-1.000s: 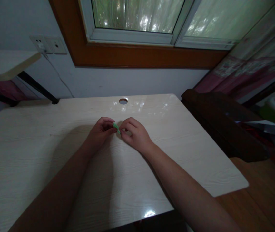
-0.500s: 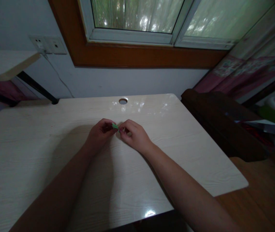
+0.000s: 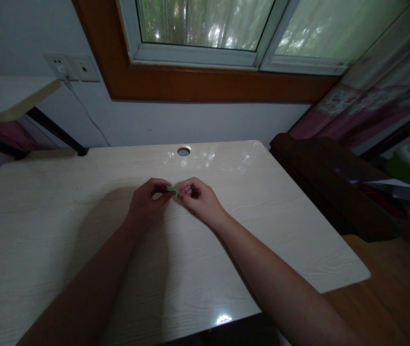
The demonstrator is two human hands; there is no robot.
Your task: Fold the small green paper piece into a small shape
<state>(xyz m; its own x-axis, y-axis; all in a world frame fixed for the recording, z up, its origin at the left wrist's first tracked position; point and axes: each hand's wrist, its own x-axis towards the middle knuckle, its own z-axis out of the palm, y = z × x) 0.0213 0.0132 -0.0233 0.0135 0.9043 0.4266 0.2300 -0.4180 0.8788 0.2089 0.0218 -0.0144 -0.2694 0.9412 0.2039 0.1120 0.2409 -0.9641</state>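
Observation:
Between my hands, over the pale wood-grain table (image 3: 262, 230), is a small green folded piece (image 3: 171, 189), probably paper, too small to make out fully. My left hand (image 3: 150, 199) pinches its left side between thumb and fingers. My right hand (image 3: 200, 198) is closed, with its fingertips pressed together at the piece's right end, where a narrow green strip bends downward. The contact between the right fingertips and the piece is partly hidden.
A round cable hole (image 3: 183, 152) lies near the table's back edge. At the left, a raised shelf (image 3: 17, 96) stands on black legs. A white cord (image 3: 87, 113) hangs from the wall socket (image 3: 71, 67). Dark wooden furniture (image 3: 320, 182) borders the right side.
The green piece has turned flatter and shows a bent strip at its right end. My right fingers have curled in more; both hands stay in nearly the same place.

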